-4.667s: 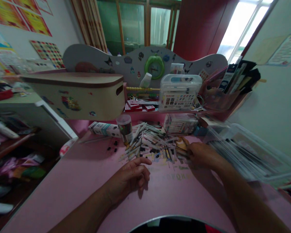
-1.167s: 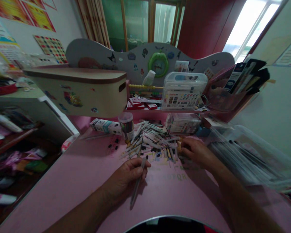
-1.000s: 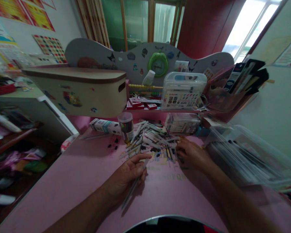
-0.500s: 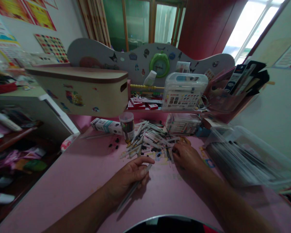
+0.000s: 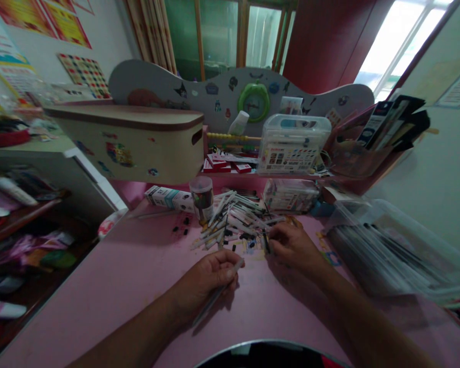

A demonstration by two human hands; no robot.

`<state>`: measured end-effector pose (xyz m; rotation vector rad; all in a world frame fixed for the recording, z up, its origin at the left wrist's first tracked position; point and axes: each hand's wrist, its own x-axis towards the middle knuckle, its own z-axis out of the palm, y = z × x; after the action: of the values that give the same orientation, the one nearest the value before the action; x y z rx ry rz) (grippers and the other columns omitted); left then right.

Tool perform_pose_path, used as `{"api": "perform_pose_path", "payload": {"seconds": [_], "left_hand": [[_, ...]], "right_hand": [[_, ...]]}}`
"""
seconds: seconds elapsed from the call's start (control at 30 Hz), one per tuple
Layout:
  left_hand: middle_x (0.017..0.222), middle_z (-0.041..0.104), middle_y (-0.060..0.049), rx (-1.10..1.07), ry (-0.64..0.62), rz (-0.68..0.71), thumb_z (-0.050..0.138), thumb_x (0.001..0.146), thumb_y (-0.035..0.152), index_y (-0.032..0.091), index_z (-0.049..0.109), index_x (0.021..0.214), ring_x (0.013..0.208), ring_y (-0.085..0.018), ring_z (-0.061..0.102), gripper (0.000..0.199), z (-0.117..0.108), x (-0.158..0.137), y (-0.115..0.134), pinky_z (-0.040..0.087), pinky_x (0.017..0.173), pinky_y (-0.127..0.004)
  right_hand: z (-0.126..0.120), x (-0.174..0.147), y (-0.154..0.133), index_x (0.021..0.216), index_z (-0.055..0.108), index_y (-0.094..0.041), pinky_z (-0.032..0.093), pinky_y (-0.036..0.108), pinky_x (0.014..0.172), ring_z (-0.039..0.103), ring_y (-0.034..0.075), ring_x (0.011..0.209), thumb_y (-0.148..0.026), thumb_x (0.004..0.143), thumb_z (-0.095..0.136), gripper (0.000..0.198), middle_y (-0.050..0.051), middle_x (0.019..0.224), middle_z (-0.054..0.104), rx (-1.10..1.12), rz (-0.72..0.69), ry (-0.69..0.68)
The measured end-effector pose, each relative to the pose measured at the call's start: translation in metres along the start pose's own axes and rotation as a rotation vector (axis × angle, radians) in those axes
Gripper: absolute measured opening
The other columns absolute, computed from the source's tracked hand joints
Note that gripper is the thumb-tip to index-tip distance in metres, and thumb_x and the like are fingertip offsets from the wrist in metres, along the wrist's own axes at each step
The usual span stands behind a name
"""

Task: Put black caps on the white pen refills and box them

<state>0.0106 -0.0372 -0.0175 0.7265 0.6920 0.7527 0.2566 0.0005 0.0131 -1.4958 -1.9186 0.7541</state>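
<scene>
My left hand (image 5: pixel 216 273) is closed around a translucent pen barrel (image 5: pixel 211 305), which slants from the fingertips down toward the front of the desk. Over the right edge of a pile of white pen parts (image 5: pixel 239 217), my right hand (image 5: pixel 291 245) has its thumb and fingers pinched together. Thin dark sticks (image 5: pixel 266 241) are right by those fingertips; whether one is in the pinch is not clear. Several small black caps (image 5: pixel 247 236) lie along the front of the pile. A clear round tub (image 5: pixel 202 197) with dark contents stands at the pile's left.
On the right sits a clear plastic bin (image 5: pixel 391 245) of long dark-and-clear pens. Behind the pile are a clear case (image 5: pixel 290 195) and a long printed box (image 5: pixel 168 198). Above runs a shelf with a cream storage box (image 5: pixel 138 148). A dark rounded object (image 5: pixel 268 355) is at the desk's front.
My left index finger has curled down onto the pen barrel. My right hand has shifted slightly left at the pile's edge, its fingertips now beside the dark sticks.
</scene>
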Motion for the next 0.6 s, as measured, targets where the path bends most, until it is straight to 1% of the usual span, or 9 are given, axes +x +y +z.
{"api": "perform_pose_path", "payload": {"seconds": [0.07,0.13,0.2,0.3,0.33,0.4,0.47,0.53,0.6], "left_hand": [[0.061,0.064,0.000,0.021,0.003,-0.002,0.086,0.070,0.034,0.015,0.065,0.093,0.049,-0.009,0.053,0.037,0.002,0.000,0.000,0.038,0.047,-0.018],[0.060,0.064,0.001,0.042,0.002,-0.005,0.087,0.069,0.036,0.015,0.064,0.092,0.048,-0.009,0.052,0.039,0.005,-0.001,0.001,0.037,0.047,-0.019],[0.059,0.063,0.002,0.062,0.001,0.001,0.088,0.068,0.038,0.016,0.064,0.092,0.047,-0.008,0.050,0.040,0.007,-0.001,0.002,0.035,0.045,-0.018],[0.056,0.060,0.003,0.084,-0.005,0.010,0.087,0.068,0.040,0.016,0.064,0.090,0.045,-0.008,0.047,0.041,0.007,0.000,0.003,0.033,0.044,-0.019],[0.055,0.060,0.003,0.088,-0.008,0.012,0.087,0.068,0.040,0.016,0.064,0.090,0.044,-0.008,0.047,0.041,0.006,0.001,0.003,0.033,0.044,-0.019],[0.054,0.059,0.003,0.090,-0.007,0.009,0.087,0.068,0.041,0.016,0.064,0.090,0.043,-0.008,0.046,0.040,0.005,0.001,0.002,0.033,0.044,-0.019],[0.055,0.059,0.003,0.081,-0.009,0.000,0.086,0.069,0.040,0.016,0.065,0.091,0.044,-0.008,0.046,0.039,0.005,0.001,0.000,0.031,0.044,-0.018],[0.055,0.059,0.003,0.080,-0.016,-0.009,0.086,0.070,0.039,0.016,0.066,0.091,0.045,-0.007,0.046,0.038,0.004,0.001,-0.001,0.031,0.044,-0.018],[0.055,0.059,0.002,0.092,-0.017,-0.006,0.085,0.071,0.040,0.015,0.067,0.092,0.045,-0.008,0.046,0.037,0.004,0.001,-0.002,0.032,0.044,-0.019]], "right_hand": [[0.005,-0.004,-0.004,0.081,0.063,-0.020,0.045,0.027,0.064,0.061,0.016,0.070,-0.017,0.077,0.058,0.007,0.001,0.074,0.065,0.298,0.037,-0.071],[0.012,-0.008,-0.008,0.085,0.065,-0.021,0.045,0.026,0.060,0.060,0.015,0.065,-0.018,0.077,0.059,0.010,0.000,0.073,0.065,0.449,0.067,-0.144],[0.017,-0.011,-0.013,0.088,0.069,-0.020,0.044,0.024,0.058,0.059,0.013,0.063,-0.018,0.079,0.059,0.014,0.000,0.074,0.065,0.479,0.044,-0.175],[0.023,-0.015,-0.019,0.092,0.074,-0.020,0.047,0.025,0.068,0.062,0.013,0.074,-0.015,0.080,0.058,0.021,0.002,0.084,0.066,0.440,-0.075,-0.194],[0.024,-0.016,-0.020,0.095,0.074,-0.020,0.047,0.025,0.070,0.062,0.014,0.077,-0.014,0.081,0.058,0.022,0.002,0.085,0.066,0.452,-0.082,-0.202],[0.028,-0.018,-0.022,0.097,0.069,-0.020,0.047,0.024,0.067,0.061,0.013,0.072,-0.015,0.081,0.059,0.020,0.000,0.079,0.064,0.548,-0.014,-0.230],[0.031,-0.021,-0.024,0.091,0.063,-0.020,0.044,0.022,0.059,0.057,0.012,0.063,-0.015,0.079,0.059,0.013,-0.003,0.070,0.060,0.666,0.083,-0.252],[0.034,-0.024,-0.027,0.081,0.058,-0.020,0.042,0.022,0.056,0.055,0.012,0.061,-0.013,0.076,0.059,0.009,-0.003,0.066,0.057,0.726,0.117,-0.254],[0.035,-0.026,-0.031,0.078,0.058,-0.020,0.041,0.022,0.056,0.054,0.012,0.062,-0.012,0.075,0.057,0.009,-0.003,0.067,0.058,0.738,0.117,-0.239]]}}
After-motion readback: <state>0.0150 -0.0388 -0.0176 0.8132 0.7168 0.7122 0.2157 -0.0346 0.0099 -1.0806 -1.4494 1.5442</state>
